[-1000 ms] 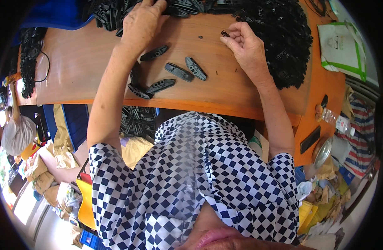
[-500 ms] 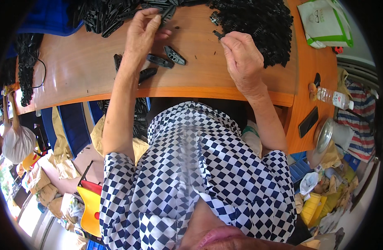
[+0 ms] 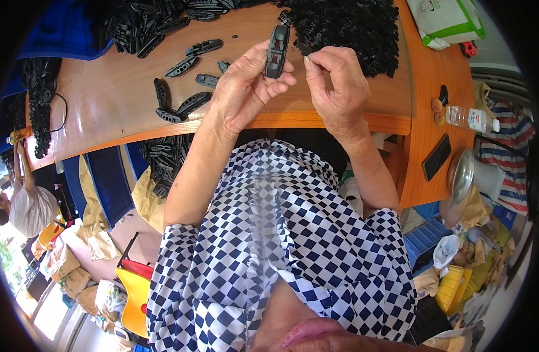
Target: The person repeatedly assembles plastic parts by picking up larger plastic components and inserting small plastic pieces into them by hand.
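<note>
An elongated black plastic part (image 3: 277, 53) with rectangular openings is held upright in my left hand (image 3: 245, 88), between thumb and fingers. Just to its right, my right hand (image 3: 339, 85) pinches a small dark piece (image 3: 304, 48) between thumb and forefinger; its exact shape is too small to make out. The two hands are close but apart, above the near part of the wooden table (image 3: 123, 88). Several similar black parts (image 3: 193, 104) lie loose on the table left of my left hand. Beyond my right hand spreads a heap of small black pieces (image 3: 351, 29).
A pile of elongated black parts (image 3: 143, 26) lies at the far left beside blue cloth (image 3: 64, 35). To the right are a white-green bag (image 3: 445, 20), a plastic bottle (image 3: 471, 119), a phone (image 3: 437, 157) and a metal bowl lid (image 3: 461, 176). Another person (image 3: 29, 202) works at far left.
My left hand has come nearer and to the right, turning the elongated part upright beside my right hand. My right hand keeps its pinch on the small piece. The view has shifted slightly.
</note>
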A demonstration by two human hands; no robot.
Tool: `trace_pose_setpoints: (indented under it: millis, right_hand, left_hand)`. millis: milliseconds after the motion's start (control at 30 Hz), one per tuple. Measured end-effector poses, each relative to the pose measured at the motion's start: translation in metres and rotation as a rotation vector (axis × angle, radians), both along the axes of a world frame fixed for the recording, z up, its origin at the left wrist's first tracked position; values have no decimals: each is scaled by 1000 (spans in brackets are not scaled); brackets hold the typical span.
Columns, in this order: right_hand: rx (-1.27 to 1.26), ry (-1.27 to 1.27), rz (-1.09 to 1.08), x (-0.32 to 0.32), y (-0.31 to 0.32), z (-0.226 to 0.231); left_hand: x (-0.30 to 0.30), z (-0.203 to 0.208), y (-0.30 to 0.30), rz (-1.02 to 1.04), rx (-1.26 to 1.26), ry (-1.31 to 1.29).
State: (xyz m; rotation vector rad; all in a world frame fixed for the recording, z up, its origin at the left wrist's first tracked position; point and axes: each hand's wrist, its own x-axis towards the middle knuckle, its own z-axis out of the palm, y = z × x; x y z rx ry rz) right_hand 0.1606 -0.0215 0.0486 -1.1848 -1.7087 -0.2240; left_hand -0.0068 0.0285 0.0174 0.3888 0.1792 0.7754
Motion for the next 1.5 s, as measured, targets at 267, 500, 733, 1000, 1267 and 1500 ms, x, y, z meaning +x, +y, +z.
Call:
trace_pose_setpoints:
  millis: [267,500,733,1000,1267,1500]
  right_hand:
    - [-58,100,-13,-13,-3,-2]
    - [-118,164,-20,-23,-6,-3]
    - [-173,117,-11,-27,-3,-4]
    - [-710,981,271,-21,-11,-12]
    - [-1031,1100,353,-13,-22,-15]
    - [-1031,1118,330,-21,-20,-14]
  left_hand:
    - [13,5,-16,113,42,121]
    - [18,9,-26,166,129,287]
    - [17,15,-29,240,97,324]
    - [8,-2,-32,186,383,512]
    - [2,-1,-42,163,636,706]
    - [-6,13,-42,154,674,839]
